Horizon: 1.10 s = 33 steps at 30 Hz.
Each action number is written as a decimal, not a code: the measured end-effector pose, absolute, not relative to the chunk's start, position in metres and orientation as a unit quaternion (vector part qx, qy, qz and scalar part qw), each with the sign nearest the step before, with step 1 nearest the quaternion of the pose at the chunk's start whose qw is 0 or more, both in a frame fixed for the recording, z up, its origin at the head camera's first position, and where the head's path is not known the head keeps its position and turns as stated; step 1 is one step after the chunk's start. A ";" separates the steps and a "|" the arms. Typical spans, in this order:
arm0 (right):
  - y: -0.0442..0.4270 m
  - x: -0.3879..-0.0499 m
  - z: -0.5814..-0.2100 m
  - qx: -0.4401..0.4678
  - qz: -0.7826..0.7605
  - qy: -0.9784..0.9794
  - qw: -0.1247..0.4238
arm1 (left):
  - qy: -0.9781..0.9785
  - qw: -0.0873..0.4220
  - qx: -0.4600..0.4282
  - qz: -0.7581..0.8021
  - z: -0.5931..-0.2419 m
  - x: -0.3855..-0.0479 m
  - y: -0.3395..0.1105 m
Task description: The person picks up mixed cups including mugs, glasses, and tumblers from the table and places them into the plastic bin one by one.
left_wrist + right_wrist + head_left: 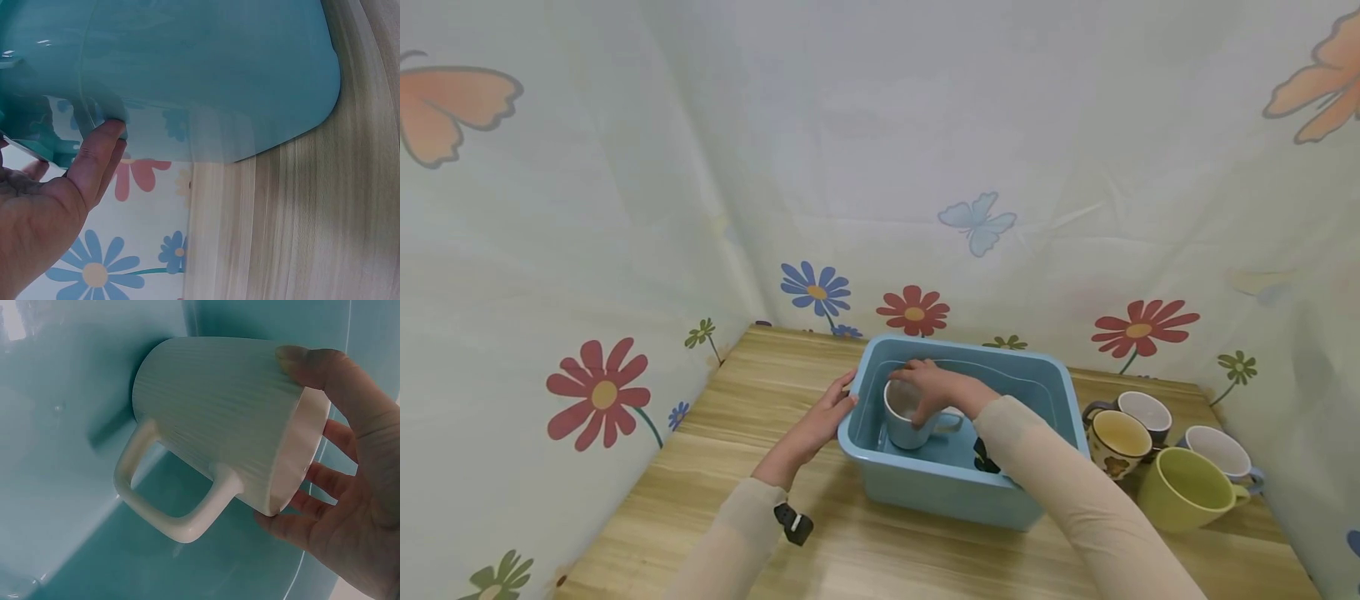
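A pale blue ribbed mug (908, 421) with white inside stands at the left end of a blue plastic bin (940, 482). My right hand (931, 387) reaches down from above and grips the mug's rim. In the right wrist view, the thumb lies on the outer side of the mug (206, 406), with the fingers across the rim; its handle is free of the hand (356, 475). At the bin's left end, my left hand (820, 421) holds the edge. Up close in the left wrist view, fingers of that hand (56, 200) touch the bin's outer wall (206, 75).
Right of the bin, several mugs stand grouped: a yellow-green one (1183, 492), a patterned one with yellow inside (1116, 450), a dark one with white inside (1150, 412) and a bluish one (1225, 454). A flowered curtain (880, 167) surrounds the wooden table (737, 400).
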State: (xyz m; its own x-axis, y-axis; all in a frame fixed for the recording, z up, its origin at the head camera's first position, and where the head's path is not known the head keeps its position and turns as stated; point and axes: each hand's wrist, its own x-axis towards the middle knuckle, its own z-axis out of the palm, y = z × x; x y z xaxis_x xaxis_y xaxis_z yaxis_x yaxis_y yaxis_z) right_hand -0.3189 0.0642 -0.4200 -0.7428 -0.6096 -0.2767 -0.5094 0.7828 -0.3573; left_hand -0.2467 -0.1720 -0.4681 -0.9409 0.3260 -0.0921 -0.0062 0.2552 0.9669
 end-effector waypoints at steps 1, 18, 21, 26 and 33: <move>0.064 -0.320 -0.421 -0.302 -0.130 0.924 0.194 | 0.781 0.138 0.103 0.601 -0.468 -0.247 -0.172; 0.055 -0.322 -0.420 -0.297 -0.111 0.926 0.203 | 0.779 0.141 0.107 0.601 -0.468 -0.247 -0.172; 0.054 -0.322 -0.421 -0.296 -0.112 0.927 0.203 | 0.780 0.142 0.109 0.600 -0.467 -0.247 -0.172; 0.054 -0.322 -0.421 -0.295 -0.116 0.925 0.209 | 0.779 0.148 0.114 0.598 -0.468 -0.248 -0.173; 0.053 -0.323 -0.421 -0.292 -0.119 0.925 0.212 | 0.780 0.143 0.113 0.598 -0.468 -0.247 -0.172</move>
